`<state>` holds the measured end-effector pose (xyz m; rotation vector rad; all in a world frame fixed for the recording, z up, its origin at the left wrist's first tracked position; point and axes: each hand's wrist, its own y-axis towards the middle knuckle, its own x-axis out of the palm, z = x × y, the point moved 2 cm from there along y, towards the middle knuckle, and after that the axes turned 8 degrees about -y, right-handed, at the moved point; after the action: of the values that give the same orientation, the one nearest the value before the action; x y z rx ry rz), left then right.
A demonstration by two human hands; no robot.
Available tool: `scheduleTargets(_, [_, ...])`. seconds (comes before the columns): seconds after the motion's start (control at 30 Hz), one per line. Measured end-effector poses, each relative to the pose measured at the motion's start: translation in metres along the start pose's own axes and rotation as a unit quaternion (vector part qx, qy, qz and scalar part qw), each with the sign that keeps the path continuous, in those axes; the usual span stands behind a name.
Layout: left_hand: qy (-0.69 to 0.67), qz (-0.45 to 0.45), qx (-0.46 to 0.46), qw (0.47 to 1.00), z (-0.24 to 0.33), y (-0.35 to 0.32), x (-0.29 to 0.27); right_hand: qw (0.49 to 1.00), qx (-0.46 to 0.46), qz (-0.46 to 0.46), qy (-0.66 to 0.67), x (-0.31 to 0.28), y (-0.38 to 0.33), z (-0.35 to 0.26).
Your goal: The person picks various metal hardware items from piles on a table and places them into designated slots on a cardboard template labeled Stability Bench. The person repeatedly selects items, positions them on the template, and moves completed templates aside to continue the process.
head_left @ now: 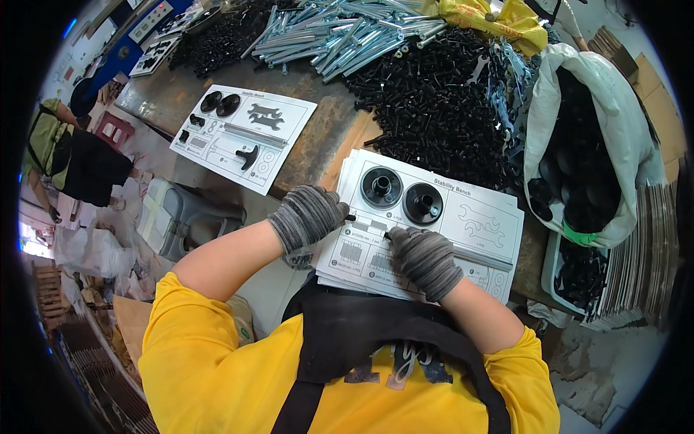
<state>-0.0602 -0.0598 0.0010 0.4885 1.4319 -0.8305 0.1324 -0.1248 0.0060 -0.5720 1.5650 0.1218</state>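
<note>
Both hands wear grey striped knit gloves. My left hand (309,215) is at the left edge of a stack of printed sheets (452,195), its fingers closed on a small black piece (350,217) that looks like a bolt. Lower on the same sheets, my right hand (426,264) is closed, with another small black bolt-like piece (388,236) at its fingertips. Two round black flanged caps (381,186) (423,203) lie on the top sheet above my hands. A silvery metal rod (483,256) lies right of my right hand, partly hidden by it.
Another sheet (289,123) carries black caps, wrenches (265,116), a rod and a T-shaped knob (248,157). Beyond are heaped black bolts (434,101) and long silver bolts (340,40). A white sack (542,108) of black discs stands right; a person (76,148) is far left.
</note>
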Motion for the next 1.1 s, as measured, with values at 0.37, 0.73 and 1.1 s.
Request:
scheduleTargets(0.37, [-0.128,-0.124,-0.046,0.983,-0.008,0.019,-0.003,0.998,0.0,-0.006,0.07,0.012,0.02,0.008])
scheduleTargets(0.73, [-0.013,-0.11,-0.006,0.994,0.016,0.024,-0.015,0.999,-0.008,-0.032,-0.026,-0.012,0.021,-0.009])
scheduleTargets(1.1, [-0.191,0.159,-0.01,0.969,-0.001,0.0,0.023,0.992,0.003,0.073,0.101,0.018,-0.003,0.006])
